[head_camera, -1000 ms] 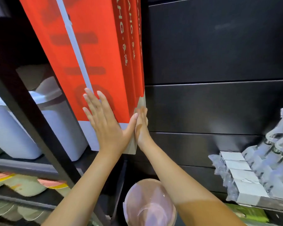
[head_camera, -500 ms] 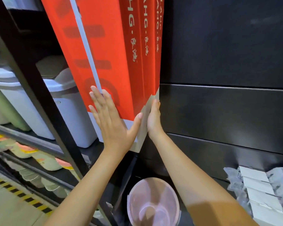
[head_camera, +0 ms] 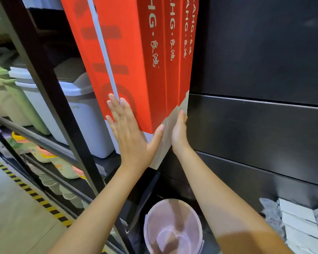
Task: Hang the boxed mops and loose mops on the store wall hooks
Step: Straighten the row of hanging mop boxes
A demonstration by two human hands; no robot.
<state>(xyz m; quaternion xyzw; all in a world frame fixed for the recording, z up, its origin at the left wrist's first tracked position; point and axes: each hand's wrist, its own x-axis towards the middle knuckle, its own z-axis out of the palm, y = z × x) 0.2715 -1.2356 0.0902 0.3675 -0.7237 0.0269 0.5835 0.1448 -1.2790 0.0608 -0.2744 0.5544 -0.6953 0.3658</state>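
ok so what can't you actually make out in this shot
Head view only:
- Wall hooks and the tops of the tall red-and-white cardboard mop boxes: cut off by the top edge, so whether the boxes hang is unconfirmed.
- Right hand: its palm side is hidden against the boxes' white lower side.
- Left hand: its palm is hidden, flat on the front box.
- White wrapped packs, lower right: cut by the right edge and blurred.
- Loose mops: none in frame.

Right hand (head_camera: 179, 133) parted from left hand (head_camera: 130, 138) thumb, slid rightward along boxed mops (head_camera: 128, 52) spines toward wall (head_camera: 255, 125).
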